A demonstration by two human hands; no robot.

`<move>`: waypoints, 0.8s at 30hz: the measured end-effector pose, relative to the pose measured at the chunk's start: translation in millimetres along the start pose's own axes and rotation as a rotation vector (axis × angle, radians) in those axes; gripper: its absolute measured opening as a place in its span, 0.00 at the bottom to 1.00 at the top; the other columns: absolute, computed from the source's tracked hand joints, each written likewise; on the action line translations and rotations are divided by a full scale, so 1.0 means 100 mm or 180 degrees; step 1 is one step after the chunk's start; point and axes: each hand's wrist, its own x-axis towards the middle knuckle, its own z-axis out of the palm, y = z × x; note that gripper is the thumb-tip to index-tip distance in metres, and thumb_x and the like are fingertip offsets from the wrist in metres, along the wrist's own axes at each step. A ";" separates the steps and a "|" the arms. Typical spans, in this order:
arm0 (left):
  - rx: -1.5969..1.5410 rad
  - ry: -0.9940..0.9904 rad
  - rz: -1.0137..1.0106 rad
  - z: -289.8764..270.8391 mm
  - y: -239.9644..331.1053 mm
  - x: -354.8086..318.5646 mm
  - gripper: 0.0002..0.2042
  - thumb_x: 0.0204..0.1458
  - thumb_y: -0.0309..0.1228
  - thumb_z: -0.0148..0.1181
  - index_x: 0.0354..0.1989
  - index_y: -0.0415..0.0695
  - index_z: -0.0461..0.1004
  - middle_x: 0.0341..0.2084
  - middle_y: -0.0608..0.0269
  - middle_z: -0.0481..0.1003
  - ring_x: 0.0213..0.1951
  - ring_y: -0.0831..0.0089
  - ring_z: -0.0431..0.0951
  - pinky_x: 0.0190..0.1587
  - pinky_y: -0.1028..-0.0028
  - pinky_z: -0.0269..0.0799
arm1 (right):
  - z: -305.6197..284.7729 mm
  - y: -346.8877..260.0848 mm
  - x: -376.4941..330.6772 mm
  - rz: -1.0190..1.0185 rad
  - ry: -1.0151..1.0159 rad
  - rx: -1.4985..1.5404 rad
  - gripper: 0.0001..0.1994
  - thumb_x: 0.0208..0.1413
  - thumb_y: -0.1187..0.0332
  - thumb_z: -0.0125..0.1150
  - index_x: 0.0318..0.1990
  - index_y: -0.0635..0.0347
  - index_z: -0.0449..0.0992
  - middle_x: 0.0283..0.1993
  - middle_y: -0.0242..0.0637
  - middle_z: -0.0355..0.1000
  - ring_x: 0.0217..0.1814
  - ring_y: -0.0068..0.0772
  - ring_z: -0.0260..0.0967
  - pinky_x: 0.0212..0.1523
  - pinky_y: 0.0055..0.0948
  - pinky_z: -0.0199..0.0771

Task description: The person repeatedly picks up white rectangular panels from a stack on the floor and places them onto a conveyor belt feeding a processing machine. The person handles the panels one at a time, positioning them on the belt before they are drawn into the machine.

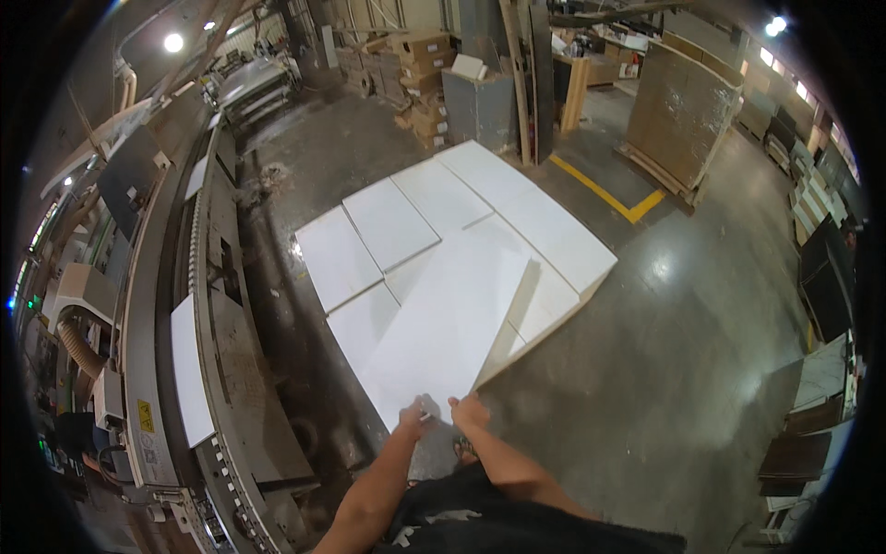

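Note:
A long white panel [452, 314] lies slanted over several stacks of white boards [389, 226], its far end resting on them. The near end of the panel reaches toward my body. My left hand [417, 418] is closed on that near edge. Beside it, at the near right corner, my right hand [470, 412] also grips the panel, with its thumb on top. The fingers under the panel are hidden. A dark strip of shadow shows along the panel's right side, so that side sits above the boards below.
On the left runs a long machine [152, 360] with a white panel [189, 374] on its track. Cardboard boxes [426, 78] and a grey cabinet [480, 106] stand behind the stacks. A wrapped board stack [681, 115] is far right, near yellow floor tape [595, 189]. Boards [821, 388] lean along the right.

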 end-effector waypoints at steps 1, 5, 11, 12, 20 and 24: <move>0.0197 0.0086 -0.0003 0.17 0.03 -0.01 0.20 0.59 0.37 0.63 0.54 0.38 0.69 0.51 0.50 0.73 0.50 0.53 0.74 0.43 0.45 0.79 | -0.02 0.03 0.05 -0.0122 -0.0025 -0.0140 0.35 0.59 0.41 0.56 0.57 0.68 0.70 0.53 0.54 0.75 0.55 0.54 0.74 0.56 0.49 0.71; 0.1745 0.1541 0.0452 0.23 0.07 0.27 0.28 0.50 0.35 0.69 0.53 0.29 0.66 0.47 0.39 0.76 0.45 0.55 0.80 0.36 0.52 0.83 | 0.02 -0.08 0.10 -0.0594 0.0103 -0.0667 0.31 0.59 0.42 0.54 0.50 0.66 0.78 0.53 0.50 0.77 0.55 0.51 0.75 0.53 0.47 0.72; 0.1043 0.1148 0.0422 0.19 0.06 -0.22 0.23 0.54 0.33 0.66 0.51 0.29 0.68 0.42 0.43 0.77 0.39 0.55 0.82 0.33 0.52 0.85 | -0.23 -0.23 0.00 -0.0488 -0.0439 -0.1110 0.32 0.58 0.41 0.55 0.51 0.66 0.78 0.53 0.53 0.76 0.55 0.53 0.75 0.56 0.45 0.72; 0.0965 0.1148 0.0446 0.15 0.08 -0.27 0.22 0.55 0.33 0.66 0.50 0.30 0.68 0.42 0.43 0.77 0.38 0.55 0.82 0.33 0.52 0.86 | -0.21 -0.27 -0.03 -0.0507 -0.0483 -0.1121 0.32 0.58 0.41 0.55 0.52 0.66 0.77 0.53 0.54 0.76 0.55 0.53 0.75 0.56 0.45 0.72; 0.0598 0.0950 0.1001 -0.29 -0.16 -0.23 0.18 0.58 0.38 0.63 0.49 0.43 0.66 0.32 0.55 0.75 0.27 0.63 0.79 0.25 0.61 0.80 | 0.20 0.05 -0.18 -0.0894 -0.0155 -0.0509 0.31 0.59 0.43 0.56 0.48 0.70 0.73 0.38 0.52 0.79 0.46 0.52 0.78 0.49 0.45 0.75; 0.0546 0.0770 0.0862 -0.68 -0.30 -0.60 0.19 0.59 0.41 0.62 0.51 0.42 0.67 0.30 0.56 0.75 0.28 0.65 0.80 0.24 0.65 0.78 | 0.29 0.68 0.00 -0.0976 -0.1200 0.0690 0.18 0.63 0.56 0.58 0.45 0.65 0.72 0.24 0.39 0.75 0.34 0.39 0.79 0.34 0.36 0.78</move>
